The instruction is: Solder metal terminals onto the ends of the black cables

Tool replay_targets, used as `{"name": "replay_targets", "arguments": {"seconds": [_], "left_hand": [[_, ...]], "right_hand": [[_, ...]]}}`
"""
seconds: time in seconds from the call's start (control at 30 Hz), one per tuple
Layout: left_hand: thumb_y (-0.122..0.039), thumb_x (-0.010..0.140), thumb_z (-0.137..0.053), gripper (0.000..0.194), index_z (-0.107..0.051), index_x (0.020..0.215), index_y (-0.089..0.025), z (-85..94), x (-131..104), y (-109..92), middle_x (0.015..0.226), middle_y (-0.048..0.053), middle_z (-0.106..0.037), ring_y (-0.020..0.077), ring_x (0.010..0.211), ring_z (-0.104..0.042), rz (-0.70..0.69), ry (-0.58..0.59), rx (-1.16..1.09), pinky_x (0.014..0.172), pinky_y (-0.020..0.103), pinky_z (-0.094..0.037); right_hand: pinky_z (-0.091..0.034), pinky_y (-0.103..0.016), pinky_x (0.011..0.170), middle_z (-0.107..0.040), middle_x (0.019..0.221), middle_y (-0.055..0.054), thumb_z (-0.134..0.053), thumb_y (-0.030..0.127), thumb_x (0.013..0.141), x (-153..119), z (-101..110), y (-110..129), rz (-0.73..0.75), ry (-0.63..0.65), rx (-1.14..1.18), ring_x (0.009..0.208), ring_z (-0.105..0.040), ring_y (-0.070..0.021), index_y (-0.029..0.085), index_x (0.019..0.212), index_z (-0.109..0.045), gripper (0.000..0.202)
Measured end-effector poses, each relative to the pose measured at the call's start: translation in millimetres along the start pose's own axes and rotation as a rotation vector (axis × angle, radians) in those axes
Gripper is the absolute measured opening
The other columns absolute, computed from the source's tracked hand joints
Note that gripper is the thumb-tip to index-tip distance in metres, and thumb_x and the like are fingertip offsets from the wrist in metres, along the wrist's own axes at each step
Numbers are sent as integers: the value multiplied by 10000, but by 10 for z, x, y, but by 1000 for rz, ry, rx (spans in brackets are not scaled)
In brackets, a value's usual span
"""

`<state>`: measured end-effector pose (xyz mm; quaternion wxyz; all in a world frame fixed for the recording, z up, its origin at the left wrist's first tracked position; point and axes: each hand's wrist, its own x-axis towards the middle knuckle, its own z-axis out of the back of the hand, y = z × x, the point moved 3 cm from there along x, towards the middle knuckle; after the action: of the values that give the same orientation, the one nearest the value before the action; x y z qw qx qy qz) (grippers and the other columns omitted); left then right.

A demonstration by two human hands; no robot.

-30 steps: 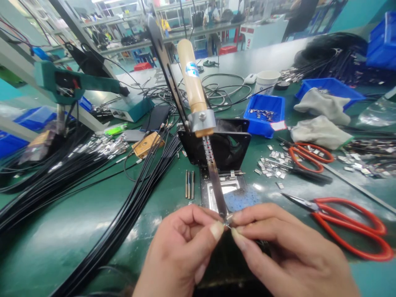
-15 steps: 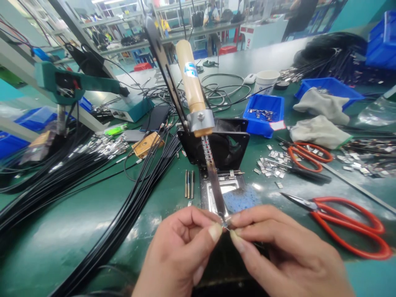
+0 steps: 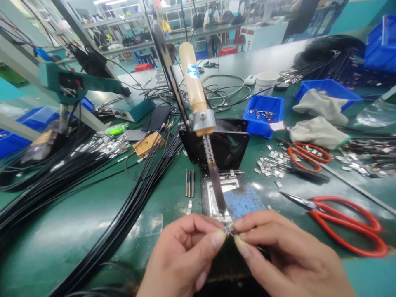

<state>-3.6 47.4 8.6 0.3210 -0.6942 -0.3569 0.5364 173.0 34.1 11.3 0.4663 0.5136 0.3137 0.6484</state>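
My left hand (image 3: 192, 247) is closed, thumb and forefinger pinching a small silver metal connector (image 3: 228, 227) with a speck of red at its end. My right hand (image 3: 278, 247) is closed from the other side; a thin wire (image 3: 231, 234) shows at its fingertips, which meet the connector. Fingers hide most of both pieces. Just above and behind them is the dark tip of a soldering iron (image 3: 218, 194), clamped by its wooden handle and slanting down; a small gap separates tip and connector. Beneath the iron lie a metal tray (image 3: 213, 202) and a blue sponge (image 3: 247, 200).
Red-handled scissors (image 3: 346, 222) lie at right, with another red-handled pair (image 3: 309, 156) beyond. Loose metal connectors (image 3: 272, 163) lie near a blue bin (image 3: 262, 123). Black cables (image 3: 130, 210) spread over the left side. A black fan (image 3: 216, 148) stands behind the iron.
Both hands have drawn the connector slightly down and away from the iron's tip, so a gap now shows. Their pinches stay closed. The whole view has shifted a little.
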Motion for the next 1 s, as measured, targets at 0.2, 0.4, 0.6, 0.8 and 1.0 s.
{"name": "replay_targets", "arguments": {"seconds": [0.2, 0.4, 0.6, 0.8, 1.0], "left_hand": [[-343, 819, -829, 251, -719, 725, -138, -4, -35, -4, 604, -28, -621, 10, 400, -299, 7, 32, 5, 402, 168, -194], [-370, 809, -836, 284, -692, 717, -143, -18, -26, 24, 704, 8, -668, 5, 402, -307, 20, 23, -15, 392, 169, -182], [-366, 805, -845, 288, -694, 711, -140, -38, -20, 15, 741, 22, -688, -8, 393, -313, 27, 36, -44, 384, 158, -191], [-392, 798, -856, 278, -733, 730, -152, -26, -47, 51, 703, 9, -690, -15, 364, -386, 60, 105, -33, 362, 112, -253], [-453, 745, -889, 307, -763, 811, -181, -23, -121, 114, 491, -37, -630, 47, 402, -539, 96, 98, -25, 416, 104, -427]], "right_hand": [[-638, -145, 755, -789, 923, 27, -747, 55, 807, -30, 11, -7, 22, 39, -28, 818, -777, -109, 241, 887, -729, 203], [-626, -129, 769, -782, 934, 37, -735, 49, 815, -71, 6, -5, 25, 42, -7, 827, -771, -93, 241, 889, -720, 206], [-612, -111, 788, -771, 948, 40, -724, 28, 813, -81, 12, -7, 39, 44, -8, 833, -764, -84, 241, 910, -706, 234], [-599, -127, 809, -759, 960, 51, -712, 130, 891, -99, 36, -32, -84, 3, 27, 880, -752, -96, 274, 923, -692, 149], [-522, -177, 519, -640, 665, 72, -644, 306, 952, -193, -58, -57, -354, 24, 123, 543, -624, -107, 288, 823, -657, 131]]}}
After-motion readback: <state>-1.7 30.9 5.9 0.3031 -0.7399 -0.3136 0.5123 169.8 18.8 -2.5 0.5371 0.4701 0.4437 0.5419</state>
